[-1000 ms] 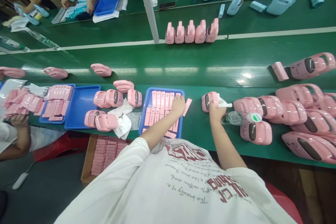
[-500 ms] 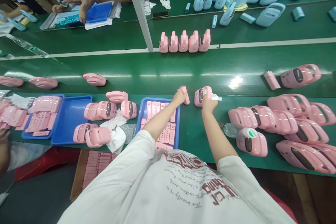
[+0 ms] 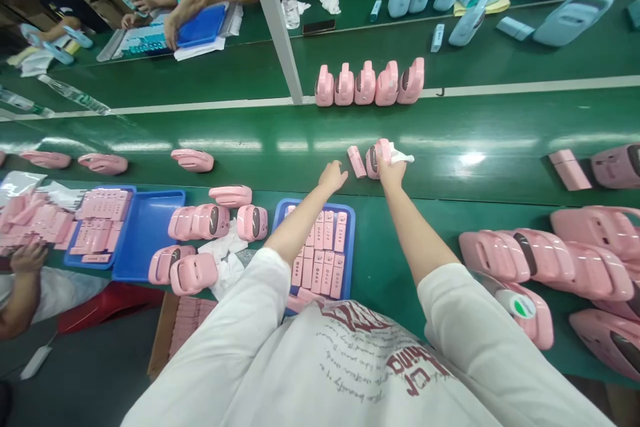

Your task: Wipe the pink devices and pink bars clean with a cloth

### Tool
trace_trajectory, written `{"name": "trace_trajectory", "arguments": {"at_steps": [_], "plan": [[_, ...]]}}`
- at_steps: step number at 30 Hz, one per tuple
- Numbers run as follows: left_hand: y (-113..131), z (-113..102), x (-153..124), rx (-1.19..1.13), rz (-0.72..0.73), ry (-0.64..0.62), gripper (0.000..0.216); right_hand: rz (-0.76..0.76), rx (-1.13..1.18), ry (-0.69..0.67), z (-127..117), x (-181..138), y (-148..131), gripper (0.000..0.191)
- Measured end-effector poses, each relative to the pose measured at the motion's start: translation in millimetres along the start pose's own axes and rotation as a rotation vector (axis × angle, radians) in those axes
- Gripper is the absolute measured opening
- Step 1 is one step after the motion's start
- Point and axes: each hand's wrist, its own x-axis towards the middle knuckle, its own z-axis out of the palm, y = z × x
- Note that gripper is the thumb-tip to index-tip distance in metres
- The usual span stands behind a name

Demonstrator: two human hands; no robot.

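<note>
My left hand (image 3: 333, 177) is empty, its fingers apart, above the near edge of the green belt. Just beyond its fingertips a small pink rectangular block (image 3: 357, 161) lies on the belt. My right hand (image 3: 392, 173) grips a pink rounded plastic housing with a dark window (image 3: 373, 160), which rests on the belt right of the block. A crumpled white cloth (image 3: 401, 155) sticks out on the right side of that hand. Below my left forearm stands a blue tray (image 3: 351, 247) with several pink blocks in rows.
Pink handled housings (image 3: 500, 257) crowd the right side, and more (image 3: 200, 220) stand at left near an unfilled blue tray (image 3: 145, 233). Several pink housings (image 3: 365, 83) line the divider beside a grey post (image 3: 275, 23). Blue housings (image 3: 573, 17) lie opposite. Another person's hand (image 3: 29, 257) is at far left.
My left hand has let go of the small pink block, now lying on the belt, and drawn back slightly. My right hand has moved the pink housing forward, beside the block.
</note>
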Motion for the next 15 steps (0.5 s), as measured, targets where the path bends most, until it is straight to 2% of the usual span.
{"name": "trace_trajectory", "arguments": {"at_steps": [4,6,8,10,12,15], "plan": [[-16.9,25.4,-75.2,0.136,0.024,-0.076,0.032,0.042,0.012,0.037,-6.4,1.1,5.9,0.025],[-21.4,47.5,-108.7,0.196,-0.006,-0.128,0.042,0.076,0.025,0.084,-11.9,1.3,4.1,0.028],[-21.3,70.0,-132.0,0.245,-0.014,-0.106,0.058,0.073,0.058,0.117,-18.2,-1.3,-2.6,0.031],[-18.1,87.2,-144.0,0.277,-0.013,-0.054,0.064,0.041,0.105,0.118,-25.7,-8.8,-13.6,0.033],[-15.5,95.1,-147.3,0.293,-0.018,-0.015,0.063,0.000,0.151,0.098,-35.7,-23.3,-26.6,0.036],[-19.4,88.6,-144.1,0.293,-0.035,-0.012,0.062,-0.060,0.253,0.061,-59.8,-61.2,-40.4,0.042]]}}
